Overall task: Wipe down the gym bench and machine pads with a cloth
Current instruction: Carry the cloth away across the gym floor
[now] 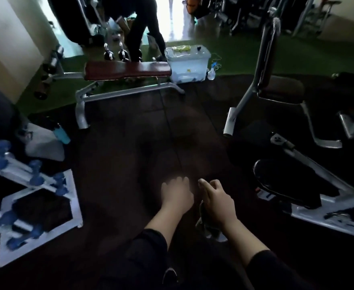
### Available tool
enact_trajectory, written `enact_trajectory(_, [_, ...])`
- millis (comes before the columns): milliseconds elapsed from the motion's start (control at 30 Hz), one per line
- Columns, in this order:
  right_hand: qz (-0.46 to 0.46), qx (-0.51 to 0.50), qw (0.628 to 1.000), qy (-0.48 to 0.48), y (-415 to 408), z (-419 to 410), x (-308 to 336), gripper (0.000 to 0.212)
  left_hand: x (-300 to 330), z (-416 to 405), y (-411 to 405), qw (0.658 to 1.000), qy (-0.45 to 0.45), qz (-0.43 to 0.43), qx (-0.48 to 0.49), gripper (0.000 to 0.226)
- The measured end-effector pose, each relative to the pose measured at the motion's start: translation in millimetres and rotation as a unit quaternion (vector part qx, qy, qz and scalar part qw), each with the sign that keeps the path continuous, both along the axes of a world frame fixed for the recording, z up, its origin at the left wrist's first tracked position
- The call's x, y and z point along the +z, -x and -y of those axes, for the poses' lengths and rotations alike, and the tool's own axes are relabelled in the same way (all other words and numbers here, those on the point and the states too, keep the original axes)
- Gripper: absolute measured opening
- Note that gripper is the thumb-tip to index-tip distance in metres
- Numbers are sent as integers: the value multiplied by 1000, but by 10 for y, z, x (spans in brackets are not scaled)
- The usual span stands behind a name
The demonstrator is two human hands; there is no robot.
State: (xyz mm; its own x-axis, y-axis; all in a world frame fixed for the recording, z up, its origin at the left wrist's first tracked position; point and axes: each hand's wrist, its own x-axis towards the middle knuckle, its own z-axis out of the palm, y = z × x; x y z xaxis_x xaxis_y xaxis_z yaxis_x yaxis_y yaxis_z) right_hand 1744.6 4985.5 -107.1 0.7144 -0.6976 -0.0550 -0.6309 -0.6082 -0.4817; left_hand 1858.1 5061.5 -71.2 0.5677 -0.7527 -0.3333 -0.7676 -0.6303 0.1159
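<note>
Right hand (217, 203) grips cloth (206, 221); left hand (177, 194) just beside, fingers loosely curled, holding nothing; red bench (128, 70) well beyond.

The room is lying dim — glare is pouring in from the far doorway (177, 17). Edges are bending and blurring, especially the near-left dumbbell rack (25, 197).

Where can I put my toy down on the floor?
The dark floor mat is bare between the red bench, the blue dumbbell rack and the grey machine frame. It is crowded by the clear storage box and spray bottle.
</note>
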Motion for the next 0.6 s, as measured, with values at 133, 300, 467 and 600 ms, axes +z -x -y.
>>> enact_trajectory(133, [-9,-30,999,-3,-712,821,-86,37,-90,883,-751,999,-14,-5,-35,45])
enact_trajectory(300, [-69,-35,997,16,-1619,2079,-220,43,-224,2166,-1636,997,-26,-3,-77,47])
enact_trajectory(467, [-104,-20,994,12,-2490,3342,-183,41,-213,3341,-2468,996,-33,-6,-81,47])
enact_trajectory(600, [-109,-30,994,-8,-3118,4154,-101,36,-174,4152,-3102,997,-37,-18,-70,45])
